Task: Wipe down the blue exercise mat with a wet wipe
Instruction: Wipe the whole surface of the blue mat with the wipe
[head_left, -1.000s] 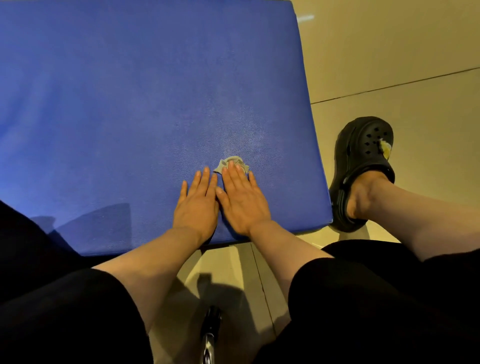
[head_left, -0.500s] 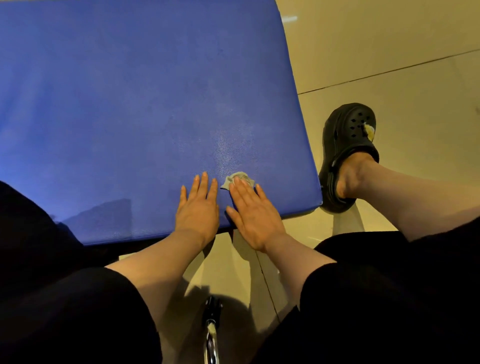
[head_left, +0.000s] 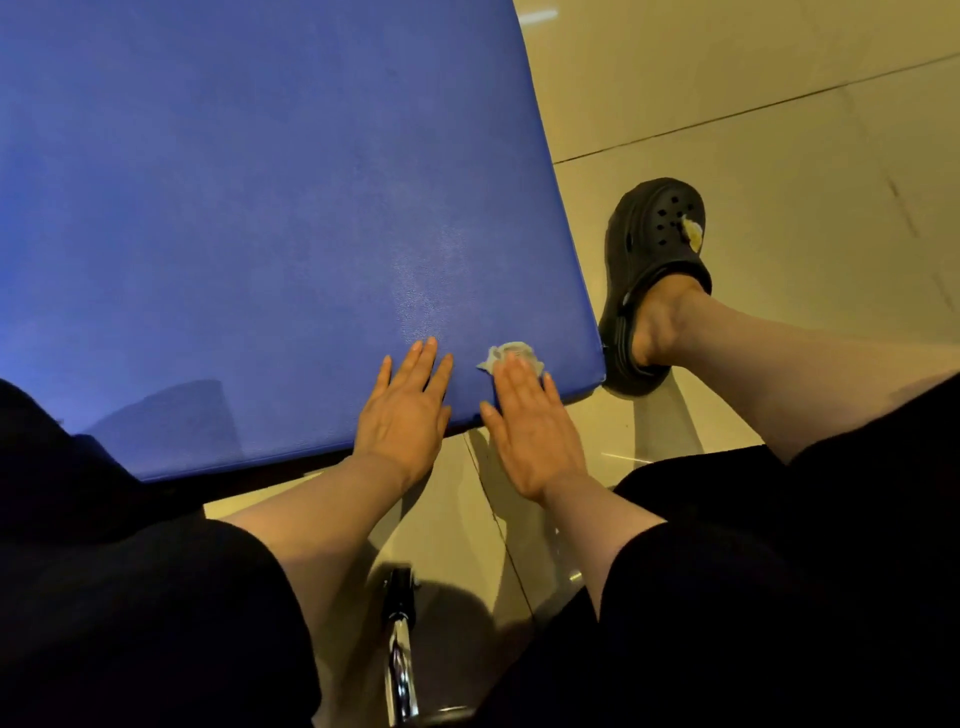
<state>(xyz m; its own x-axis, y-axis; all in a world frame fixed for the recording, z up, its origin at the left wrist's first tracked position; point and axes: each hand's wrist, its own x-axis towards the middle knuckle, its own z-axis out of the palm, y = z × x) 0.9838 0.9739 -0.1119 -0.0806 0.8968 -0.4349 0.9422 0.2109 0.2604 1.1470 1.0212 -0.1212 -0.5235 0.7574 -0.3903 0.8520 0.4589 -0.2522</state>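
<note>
Flat, straight-fingered right hand (head_left: 530, 421) atop crumpled pale wet wipe (head_left: 506, 355), smooth padded blue mat (head_left: 260, 208); left hand (head_left: 405, 410) likewise flat.

Bare mat (head_left: 234, 208) ahead and leftward — black clog (head_left: 652, 270) just beside its right edge

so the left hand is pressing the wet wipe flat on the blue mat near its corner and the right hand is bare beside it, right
Not quite: the hands are swapped. In the head view the right hand presses the wet wipe flat on the blue mat near its corner, and the left hand lies bare beside it.
</note>
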